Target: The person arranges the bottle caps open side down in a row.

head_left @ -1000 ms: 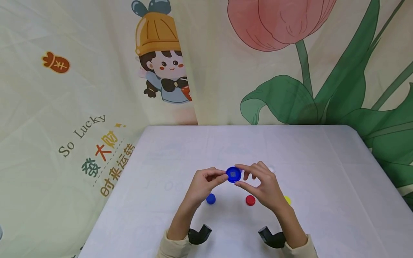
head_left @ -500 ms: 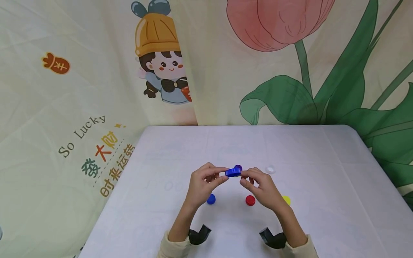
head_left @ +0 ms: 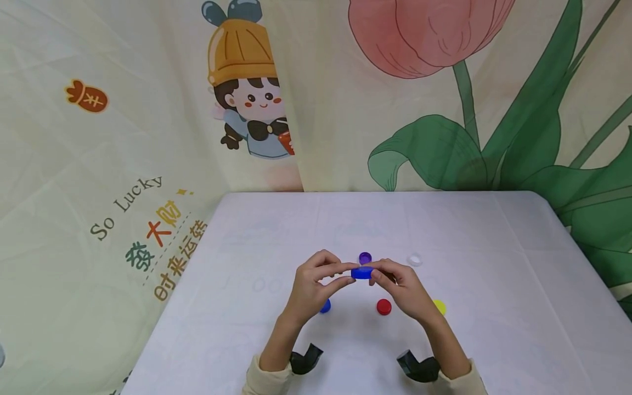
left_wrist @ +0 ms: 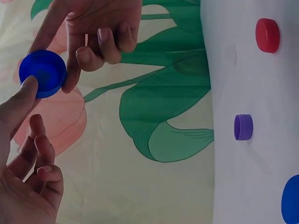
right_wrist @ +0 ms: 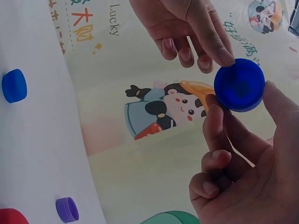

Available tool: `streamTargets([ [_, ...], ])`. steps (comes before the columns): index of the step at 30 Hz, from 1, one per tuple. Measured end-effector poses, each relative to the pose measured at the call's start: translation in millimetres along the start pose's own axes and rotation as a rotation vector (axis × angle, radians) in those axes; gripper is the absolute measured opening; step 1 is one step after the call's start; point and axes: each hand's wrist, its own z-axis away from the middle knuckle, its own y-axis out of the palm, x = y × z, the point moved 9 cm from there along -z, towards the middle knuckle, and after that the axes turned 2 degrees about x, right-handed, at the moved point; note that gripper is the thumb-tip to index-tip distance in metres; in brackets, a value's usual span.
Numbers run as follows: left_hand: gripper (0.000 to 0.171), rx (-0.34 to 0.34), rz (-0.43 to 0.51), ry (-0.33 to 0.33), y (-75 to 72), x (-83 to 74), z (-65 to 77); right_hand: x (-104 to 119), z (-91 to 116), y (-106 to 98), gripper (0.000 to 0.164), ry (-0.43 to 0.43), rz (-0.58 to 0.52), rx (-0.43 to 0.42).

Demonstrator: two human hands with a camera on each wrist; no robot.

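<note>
Between both hands a dark blue bottle cap (head_left: 362, 272) is held up over the table. My left hand (head_left: 312, 282) pinches its left side between thumb and fingers. From the other side my right hand (head_left: 406, 285) grips its edge with thumb and forefinger. In the left wrist view the hollow inside of the cap (left_wrist: 51, 70) shows, with a faint mark at its centre. The remaining fingers of both hands are loosely bent. A small purple cap (head_left: 365, 258), hollow side showing, lies on the table just behind the held one.
On the white-covered table (head_left: 276, 225) lie a red cap (head_left: 383, 306), a second blue cap (head_left: 325, 306) and a yellow cap (head_left: 439, 307), the last two partly hidden by my hands. A clear ring-like piece (head_left: 415, 259) sits behind my right hand. A printed curtain (head_left: 331, 109) hangs behind.
The blue cap has tipped from showing its round hollow face to nearly edge-on, and has come slightly lower and right. My right fingers have closed in, uncovering the purple cap and clear piece.
</note>
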Motion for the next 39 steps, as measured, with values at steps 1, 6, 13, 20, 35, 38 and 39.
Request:
streamTargets([
  [1, 0.023, 0.001, -0.003, -0.002, 0.0, 0.4, -0.1, -1, 0, 0, 0.020, -0.001, -0.001, -0.002],
  [6, 0.036, 0.001, -0.024, -0.039, -1.3, 3.2, 0.1, -2, 0, -2, 0.024, -0.001, -0.002, -0.030],
  [13, 0.043, 0.010, -0.048, -0.122, -0.1, 10.1, 1.8, 25, 1, -5, 0.033, -0.036, 0.083, -0.092],
  [20, 0.042, 0.021, -0.027, -0.133, 1.6, 12.9, 3.3, 38, 0, -3, 0.036, -0.080, 0.091, -0.079],
  [35, 0.036, 0.051, -0.104, -0.181, -14.1, 62.2, -9.9, -5, -42, 1, 0.037, -0.103, 0.254, -0.210],
  [38, 0.035, 0.095, -0.128, -0.233, -12.9, 92.5, -9.7, -23, -58, 8, 0.040, -0.041, 0.335, -0.199],
  [39, 0.035, 0.113, -0.137, -0.255, -12.1, 102.5, -8.7, -29, -64, 12, 0.041, -0.015, 0.362, -0.185],
])
